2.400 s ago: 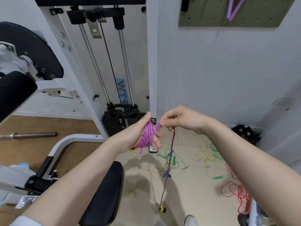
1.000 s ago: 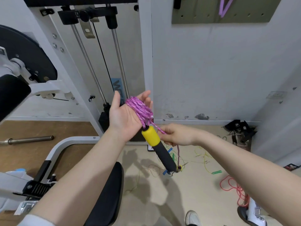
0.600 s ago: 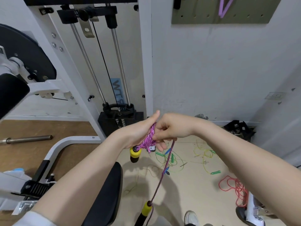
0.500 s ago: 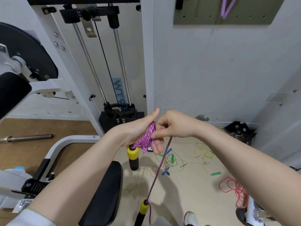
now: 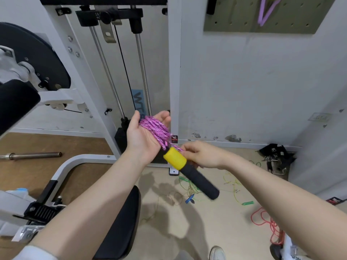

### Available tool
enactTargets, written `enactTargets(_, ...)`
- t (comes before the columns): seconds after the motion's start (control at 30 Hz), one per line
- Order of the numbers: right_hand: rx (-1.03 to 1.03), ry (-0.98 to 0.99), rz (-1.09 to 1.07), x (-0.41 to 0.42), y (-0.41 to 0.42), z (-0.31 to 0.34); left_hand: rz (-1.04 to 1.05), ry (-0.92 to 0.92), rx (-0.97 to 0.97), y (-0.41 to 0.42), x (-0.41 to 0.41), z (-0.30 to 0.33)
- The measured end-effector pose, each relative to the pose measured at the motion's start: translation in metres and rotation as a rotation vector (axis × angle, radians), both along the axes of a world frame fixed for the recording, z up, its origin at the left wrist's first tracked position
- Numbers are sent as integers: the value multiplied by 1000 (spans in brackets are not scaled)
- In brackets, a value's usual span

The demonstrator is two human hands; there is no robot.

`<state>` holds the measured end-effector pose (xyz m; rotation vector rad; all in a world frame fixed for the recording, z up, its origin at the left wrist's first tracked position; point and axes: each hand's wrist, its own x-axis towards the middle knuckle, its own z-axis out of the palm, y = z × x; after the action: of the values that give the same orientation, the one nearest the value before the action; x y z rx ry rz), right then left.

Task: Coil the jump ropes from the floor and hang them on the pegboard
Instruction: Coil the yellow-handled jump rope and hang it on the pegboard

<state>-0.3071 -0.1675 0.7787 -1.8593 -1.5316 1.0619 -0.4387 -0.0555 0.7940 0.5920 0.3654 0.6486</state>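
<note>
— What do the hands show?

— The left hand (image 5: 143,136) is raised palm-up in front of a white weight machine (image 5: 120,72), fingers loosely curved and slightly apart, with a pink jump rope (image 5: 155,128) wound in many turns across the palm and fingers. One yellow-and-black handle (image 5: 189,172) hangs off the coil's lower end, tilted down toward the right.

— And the right hand?

— The right hand (image 5: 203,154) sits just beside the handle's yellow end, its thumb and fingertips pinched on the strand of pink rope where it meets the handle.

— Where are the other ropes?

— On the beige floor (image 5: 187,231) below: a green rope (image 5: 191,186) with blue handles, a yellow-green one (image 5: 234,186) near it, and a red one (image 5: 268,224) at the lower right. A pegboard (image 5: 262,15) hangs high on the wall, with a purple rope (image 5: 264,12) already on it.

— Anything else in frame?

— A steel bar (image 5: 32,155) lies on the wooden flooring at left, and a black padded seat (image 5: 122,222) sits under the left forearm.
</note>
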Motion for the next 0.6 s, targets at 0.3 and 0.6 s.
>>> enactTargets(0.3,192,-228,136,-11,-8,42,-442,716,457,-11,-5,-19)
enactTargets(0.6,223,301,-241,9,3,22,-1098,1,340,-14,-14,-4)
